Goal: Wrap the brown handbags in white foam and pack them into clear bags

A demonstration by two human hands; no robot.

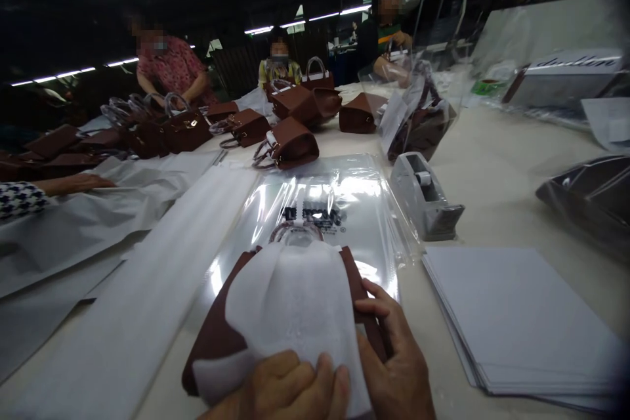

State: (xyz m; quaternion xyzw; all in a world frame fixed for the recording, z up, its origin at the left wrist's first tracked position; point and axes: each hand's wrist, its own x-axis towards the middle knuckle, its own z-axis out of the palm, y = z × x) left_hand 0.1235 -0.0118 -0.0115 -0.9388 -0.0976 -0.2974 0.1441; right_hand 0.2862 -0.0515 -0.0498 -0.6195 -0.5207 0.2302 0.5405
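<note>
Right in front of me a brown handbag (216, 335) stands on the table, its wrapped handles (295, 231) pointing away. A white wrapping sheet (300, 289), soft like thin foam or tissue, drapes over the bag's front and up to the handles. My left hand (295, 384) has its fingers curled and pressed together on the sheet's lower part, closed on it. On the bag's right side, my right hand (396, 354) grips the edge, thumb near the sheet and fingers bent around the side. The bag's bottom is partly hidden by both hands.
Clear plastic bags (339, 187) lie flat behind the handbag. A tape dispenser (426, 200) and a stack of white sheets (522, 315) are at right. White foam strips (147, 275) lie left, near a co-worker's hand (81, 182). Several brown handbags (295, 143) and people stand beyond.
</note>
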